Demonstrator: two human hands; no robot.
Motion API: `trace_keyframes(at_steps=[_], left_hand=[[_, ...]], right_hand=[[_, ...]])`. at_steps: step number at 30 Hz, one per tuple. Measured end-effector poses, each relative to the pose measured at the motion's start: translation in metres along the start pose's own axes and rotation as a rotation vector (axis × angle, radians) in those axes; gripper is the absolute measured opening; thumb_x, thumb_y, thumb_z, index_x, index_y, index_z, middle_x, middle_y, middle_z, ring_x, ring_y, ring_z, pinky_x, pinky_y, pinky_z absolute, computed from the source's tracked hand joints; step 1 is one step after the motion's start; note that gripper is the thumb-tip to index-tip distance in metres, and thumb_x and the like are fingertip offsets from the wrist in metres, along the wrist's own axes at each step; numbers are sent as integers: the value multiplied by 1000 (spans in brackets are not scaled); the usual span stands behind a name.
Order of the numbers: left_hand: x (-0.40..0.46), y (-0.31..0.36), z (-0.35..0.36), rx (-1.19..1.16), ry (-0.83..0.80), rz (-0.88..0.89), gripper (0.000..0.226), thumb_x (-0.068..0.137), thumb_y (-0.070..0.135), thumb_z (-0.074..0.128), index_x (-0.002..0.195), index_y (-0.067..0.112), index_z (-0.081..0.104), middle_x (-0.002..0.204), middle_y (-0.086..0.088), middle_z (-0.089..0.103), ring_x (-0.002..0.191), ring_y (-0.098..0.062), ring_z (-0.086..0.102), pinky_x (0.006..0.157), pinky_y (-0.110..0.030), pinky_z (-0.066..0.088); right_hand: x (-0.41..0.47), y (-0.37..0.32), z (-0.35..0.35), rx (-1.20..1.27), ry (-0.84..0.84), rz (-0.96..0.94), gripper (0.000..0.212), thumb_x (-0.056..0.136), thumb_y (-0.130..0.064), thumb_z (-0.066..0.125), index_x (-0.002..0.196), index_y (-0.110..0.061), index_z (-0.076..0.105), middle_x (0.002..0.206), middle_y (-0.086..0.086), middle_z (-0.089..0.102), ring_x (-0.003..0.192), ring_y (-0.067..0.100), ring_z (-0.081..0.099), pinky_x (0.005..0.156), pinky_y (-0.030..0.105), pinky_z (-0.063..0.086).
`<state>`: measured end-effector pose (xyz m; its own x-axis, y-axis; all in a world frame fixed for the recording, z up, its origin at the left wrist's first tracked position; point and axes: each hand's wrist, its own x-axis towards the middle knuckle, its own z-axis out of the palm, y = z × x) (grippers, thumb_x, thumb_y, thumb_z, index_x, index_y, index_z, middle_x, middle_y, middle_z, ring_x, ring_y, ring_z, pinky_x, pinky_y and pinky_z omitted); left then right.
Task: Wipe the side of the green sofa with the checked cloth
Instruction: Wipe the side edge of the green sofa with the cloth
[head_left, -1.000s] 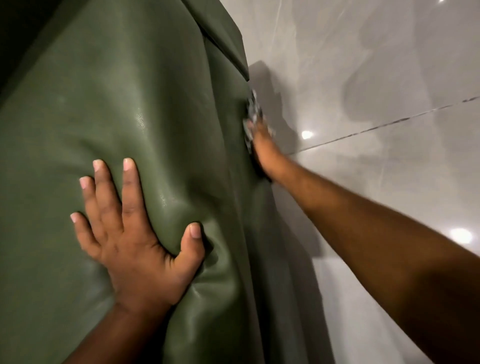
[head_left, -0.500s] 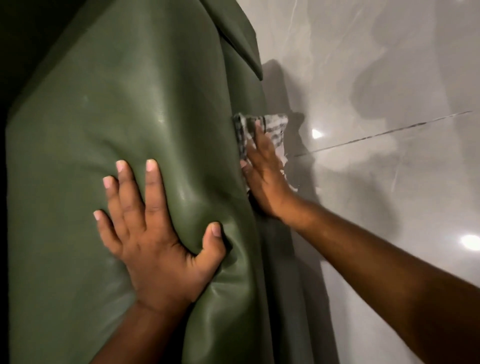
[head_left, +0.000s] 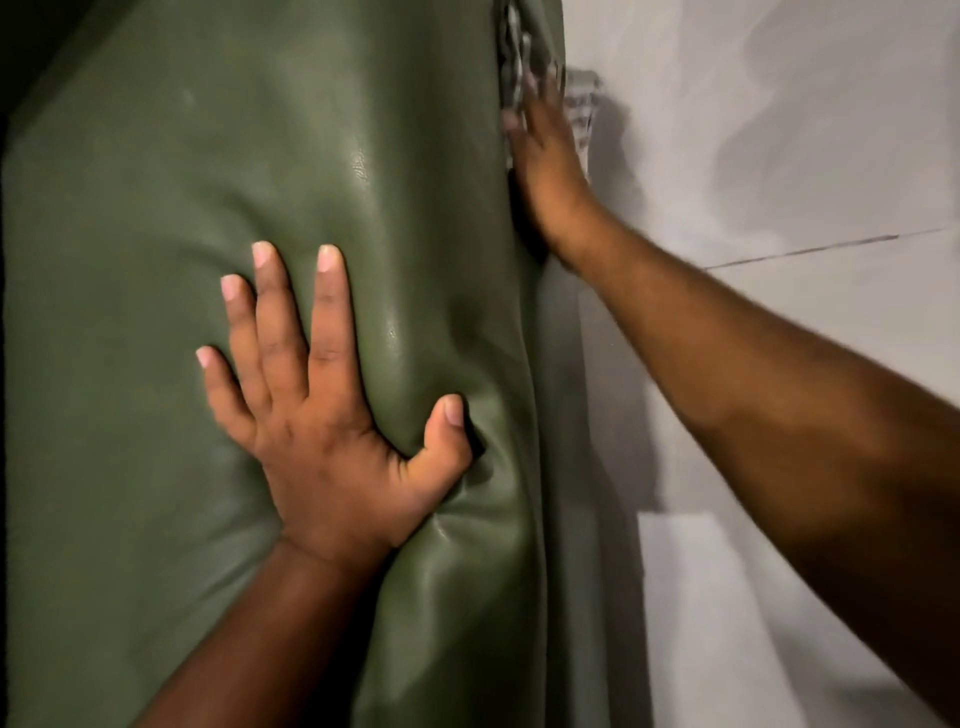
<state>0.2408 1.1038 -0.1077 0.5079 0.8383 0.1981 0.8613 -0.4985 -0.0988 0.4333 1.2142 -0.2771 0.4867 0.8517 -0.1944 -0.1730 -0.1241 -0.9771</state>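
The left hand (head_left: 322, 415) lies flat on the broad face of the green sofa (head_left: 208, 182), fingers spread and pointing up, the thumb splayed out to the right and dug into the leather so that it puckers in folds around it; this hand grips nothing, only presses. Well apart from it, up and to the right, the right hand (head_left: 545, 156) reaches along an outstretched arm to the sofa's side, just past the rounded edge. Its palm is laid flat against that side panel with the fingers extended upward, and the checked cloth (head_left: 517, 62) is trapped between the hand and the leather. The cloth shows mostly above the fingertips, near the top of the view, with a little more of it peeking out at the far side of the hand; it is blurred, so its pattern reads only faintly. The fingers are not curled round the cloth: it is held by pressure against the sofa. To the right of the right arm runs the pale tiled floor (head_left: 805, 156), crossed by one dark grout line and shadowed beside the sofa.
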Motion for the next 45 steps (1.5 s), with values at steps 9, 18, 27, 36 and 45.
trace_keyframes(at_steps=[9,18,27,36,45], left_hand=[[-7,-2,-2,-14,0,7,97,80,73,37,159,19,21,169,-19,18,157,-40,14,123,-63,7],[0,3,-32,39,-245,-64,100,75,78,27,160,32,4,173,-9,2,160,-34,2,126,-64,5],[-177,23,-193,-335,-489,-525,78,96,65,42,160,36,7,173,-8,4,160,-32,4,126,-62,6],[-318,-18,-407,-372,-494,-935,82,92,75,35,159,40,5,173,-5,1,160,-29,1,127,-58,7],[-512,20,-569,-254,-239,-1605,85,91,77,37,159,39,3,173,-5,0,160,-29,0,127,-56,8]], right_hand=[[-333,21,33,242,10,264,45,93,-53,39,120,-83,18,163,-11,6,153,13,2,122,60,2],[-367,-25,-15,588,-5,620,31,103,-24,40,132,-23,51,146,1,49,136,17,43,118,34,29],[-431,-229,-122,901,196,687,45,104,-33,30,133,-10,55,128,5,65,124,24,58,113,46,38],[-495,-431,-76,610,-255,727,42,103,-35,33,129,-16,61,138,8,61,124,26,61,103,59,47],[-649,-565,36,252,-1080,849,48,91,-50,44,127,-24,62,133,2,65,127,24,57,113,65,31]])
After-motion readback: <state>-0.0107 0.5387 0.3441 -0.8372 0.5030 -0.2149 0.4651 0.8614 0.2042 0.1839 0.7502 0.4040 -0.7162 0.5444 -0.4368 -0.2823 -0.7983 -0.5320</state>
